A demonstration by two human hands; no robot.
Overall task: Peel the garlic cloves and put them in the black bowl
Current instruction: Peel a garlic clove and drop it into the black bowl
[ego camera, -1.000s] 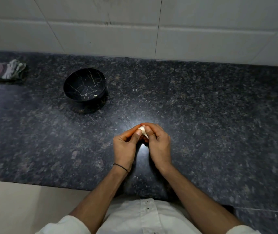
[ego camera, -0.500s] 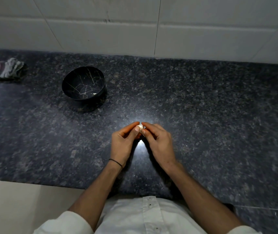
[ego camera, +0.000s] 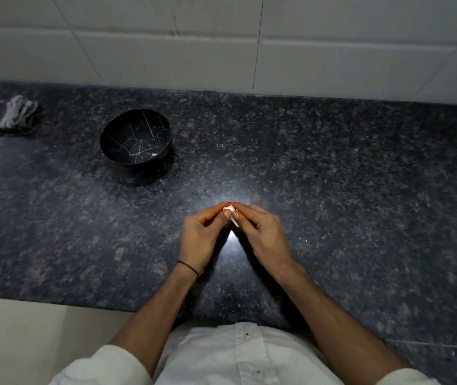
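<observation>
A small white garlic clove (ego camera: 229,209) is pinched between the fingertips of both hands, just above the dark granite counter (ego camera: 332,176). My left hand (ego camera: 201,234) holds it from the left and my right hand (ego camera: 260,234) from the right, thumbs meeting over it. A strip of pale skin hangs from the clove under my right thumb. The black bowl (ego camera: 135,137) with gold crack lines stands on the counter at the far left of my hands. A small pale piece lies inside it near the right wall.
A folded grey and pink cloth (ego camera: 12,113) lies at the counter's far left. A white tiled wall (ego camera: 221,43) rises behind the counter. The counter's front edge runs just under my forearms.
Both hands stay together on the clove, shifting slightly away from me. The fingertips have worked around the clove and a strip of skin now hangs loose.
</observation>
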